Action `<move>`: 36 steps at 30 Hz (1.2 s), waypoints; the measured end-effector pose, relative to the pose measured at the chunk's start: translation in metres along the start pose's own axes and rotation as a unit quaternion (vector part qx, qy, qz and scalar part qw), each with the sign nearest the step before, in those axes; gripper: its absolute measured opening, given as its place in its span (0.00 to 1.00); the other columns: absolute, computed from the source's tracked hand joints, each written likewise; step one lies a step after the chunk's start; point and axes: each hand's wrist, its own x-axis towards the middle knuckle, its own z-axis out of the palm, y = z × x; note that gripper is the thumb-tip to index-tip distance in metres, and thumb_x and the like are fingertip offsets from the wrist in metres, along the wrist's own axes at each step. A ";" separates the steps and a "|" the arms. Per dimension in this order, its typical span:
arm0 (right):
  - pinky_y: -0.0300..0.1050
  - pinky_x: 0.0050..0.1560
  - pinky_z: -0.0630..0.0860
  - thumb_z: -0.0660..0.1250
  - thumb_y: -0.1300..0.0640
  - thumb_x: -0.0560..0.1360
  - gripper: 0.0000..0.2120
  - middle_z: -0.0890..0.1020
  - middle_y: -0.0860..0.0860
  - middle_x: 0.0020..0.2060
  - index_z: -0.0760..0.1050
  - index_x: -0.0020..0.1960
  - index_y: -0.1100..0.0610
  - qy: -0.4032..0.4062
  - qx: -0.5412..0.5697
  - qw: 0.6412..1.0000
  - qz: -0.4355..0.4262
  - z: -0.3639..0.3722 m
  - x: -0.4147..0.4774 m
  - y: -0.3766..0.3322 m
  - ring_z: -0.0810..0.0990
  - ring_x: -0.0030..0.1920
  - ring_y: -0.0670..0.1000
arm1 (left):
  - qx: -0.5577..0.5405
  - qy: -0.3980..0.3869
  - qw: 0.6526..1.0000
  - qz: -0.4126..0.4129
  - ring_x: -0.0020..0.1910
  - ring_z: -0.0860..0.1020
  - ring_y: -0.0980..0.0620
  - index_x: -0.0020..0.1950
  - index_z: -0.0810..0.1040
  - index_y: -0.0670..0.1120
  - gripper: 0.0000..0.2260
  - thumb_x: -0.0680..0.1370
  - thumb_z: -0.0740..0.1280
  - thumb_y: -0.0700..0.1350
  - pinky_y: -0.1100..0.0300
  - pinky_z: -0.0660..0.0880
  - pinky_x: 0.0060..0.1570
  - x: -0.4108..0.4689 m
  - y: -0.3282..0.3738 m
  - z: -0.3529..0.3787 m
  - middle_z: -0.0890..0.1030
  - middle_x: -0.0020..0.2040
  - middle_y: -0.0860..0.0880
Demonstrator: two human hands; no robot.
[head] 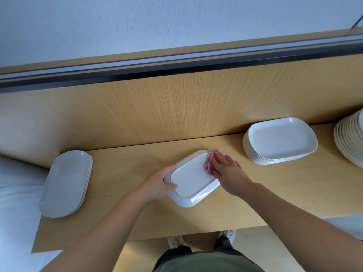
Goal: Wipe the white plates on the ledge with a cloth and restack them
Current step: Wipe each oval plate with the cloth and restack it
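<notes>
An upturned white plate [191,178] lies on the wooden tabletop [137,213], the left hand [157,185] gripping its left edge and the right hand [227,171] pressing a pink cloth [211,161] onto its far corner with flat fingers [217,162], between an oval plate stack [66,183] and a rectangular plate stack [280,142].

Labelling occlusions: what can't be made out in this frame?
Head view:
1. Round plate stack: cut off by right edge.
2. Pink cloth: mostly under the right hand.
3. Left hand fingers: hidden beneath the held plate.
4. Oval plates: count too blurred.

Left hand [159,183] curled, right hand [225,171] flat.
</notes>
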 end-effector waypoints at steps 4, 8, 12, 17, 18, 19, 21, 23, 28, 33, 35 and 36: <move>0.48 0.71 0.56 0.50 0.48 0.83 0.23 0.50 0.52 0.79 0.58 0.77 0.48 -0.009 0.022 0.999 -0.028 -0.009 0.011 0.003 0.56 0.76 0.55 | 0.028 -0.018 0.999 0.002 0.65 0.71 0.51 0.70 0.67 0.57 0.38 0.63 0.77 0.46 0.53 0.72 0.63 -0.004 -0.007 0.003 0.69 0.66 0.51; 0.52 0.75 0.53 0.51 0.45 0.83 0.27 0.51 0.54 0.79 0.52 0.79 0.50 -0.024 -0.004 0.999 -0.040 -0.006 0.018 -0.002 0.51 0.78 0.56 | 0.049 -0.019 0.999 0.014 0.68 0.68 0.51 0.77 0.60 0.52 0.45 0.64 0.78 0.43 0.53 0.69 0.66 -0.004 -0.009 0.011 0.68 0.70 0.52; 0.50 0.75 0.54 0.55 0.47 0.83 0.28 0.50 0.55 0.79 0.50 0.79 0.51 -0.005 0.027 0.999 -0.032 -0.001 0.013 -0.006 0.51 0.78 0.54 | 0.031 0.009 0.999 0.007 0.67 0.70 0.52 0.76 0.63 0.49 0.43 0.64 0.79 0.39 0.56 0.70 0.65 -0.006 -0.013 0.019 0.71 0.70 0.49; 0.46 0.72 0.56 0.54 0.50 0.83 0.26 0.48 0.52 0.79 0.52 0.79 0.51 0.034 0.091 0.995 0.031 0.016 -0.002 -0.016 0.50 0.78 0.52 | 0.033 0.037 0.999 0.000 0.65 0.71 0.50 0.76 0.63 0.50 0.43 0.65 0.79 0.42 0.56 0.71 0.63 -0.008 -0.013 0.028 0.72 0.67 0.49; 0.46 0.72 0.56 0.54 0.49 0.83 0.26 0.47 0.52 0.79 0.52 0.79 0.51 0.041 0.105 0.992 0.046 0.020 -0.005 -0.019 0.49 0.78 0.52 | 0.027 0.045 0.999 0.001 0.64 0.71 0.51 0.76 0.63 0.49 0.43 0.65 0.79 0.42 0.58 0.71 0.63 -0.009 -0.011 0.030 0.72 0.67 0.49; 0.46 0.72 0.56 0.53 0.49 0.83 0.26 0.46 0.52 0.79 0.52 0.79 0.51 0.048 0.120 0.990 0.058 0.023 -0.008 -0.023 0.49 0.79 0.52 | 0.013 0.054 0.998 0.000 0.64 0.72 0.52 0.76 0.64 0.48 0.43 0.64 0.79 0.41 0.61 0.71 0.61 -0.009 -0.009 0.033 0.73 0.67 0.49; 0.44 0.71 0.57 0.53 0.50 0.84 0.26 0.44 0.54 0.79 0.52 0.79 0.52 0.055 0.146 0.986 0.064 0.026 -0.015 -0.031 0.50 0.78 0.52 | -0.015 0.076 0.997 -0.007 0.62 0.72 0.53 0.75 0.66 0.47 0.42 0.64 0.80 0.40 0.63 0.71 0.57 -0.010 -0.004 0.038 0.73 0.66 0.50; 0.39 0.67 0.57 0.53 0.51 0.84 0.26 0.43 0.54 0.79 0.51 0.80 0.52 0.053 0.169 0.983 0.048 0.027 -0.022 -0.040 0.53 0.78 0.50 | -0.017 0.100 0.995 -0.010 0.56 0.73 0.53 0.70 0.69 0.49 0.36 0.64 0.79 0.42 0.63 0.73 0.49 -0.011 0.003 0.043 0.75 0.59 0.52; 0.38 0.69 0.56 0.54 0.51 0.84 0.25 0.44 0.52 0.79 0.55 0.79 0.52 0.046 0.186 0.981 0.018 0.029 -0.028 -0.044 0.52 0.78 0.50 | 0.000 0.084 0.996 -0.009 0.52 0.75 0.52 0.59 0.66 0.52 0.27 0.66 0.77 0.42 0.58 0.75 0.47 -0.009 0.007 0.042 0.74 0.52 0.54; 0.49 0.72 0.63 0.56 0.53 0.83 0.22 0.45 0.51 0.79 0.62 0.77 0.51 0.054 0.170 0.984 -0.004 0.030 -0.030 -0.037 0.54 0.78 0.53 | -0.003 0.072 0.997 -0.003 0.57 0.74 0.52 0.67 0.65 0.53 0.33 0.67 0.75 0.38 0.53 0.76 0.55 -0.005 0.003 0.034 0.74 0.60 0.55; 0.49 0.71 0.64 0.56 0.52 0.83 0.23 0.42 0.50 0.79 0.61 0.77 0.50 0.047 0.176 0.983 -0.001 0.031 -0.032 -0.038 0.54 0.77 0.53 | 0.013 0.054 0.998 0.013 0.56 0.71 0.56 0.73 0.64 0.50 0.36 0.69 0.74 0.36 0.62 0.71 0.53 -0.005 0.007 0.034 0.70 0.57 0.58; 0.50 0.73 0.61 0.55 0.52 0.83 0.23 0.41 0.51 0.79 0.59 0.78 0.50 0.041 0.177 0.983 0.000 0.032 -0.033 -0.039 0.52 0.78 0.53 | 0.021 0.044 0.999 0.016 0.56 0.70 0.56 0.74 0.63 0.48 0.36 0.69 0.74 0.35 0.63 0.70 0.52 -0.005 0.009 0.035 0.70 0.57 0.58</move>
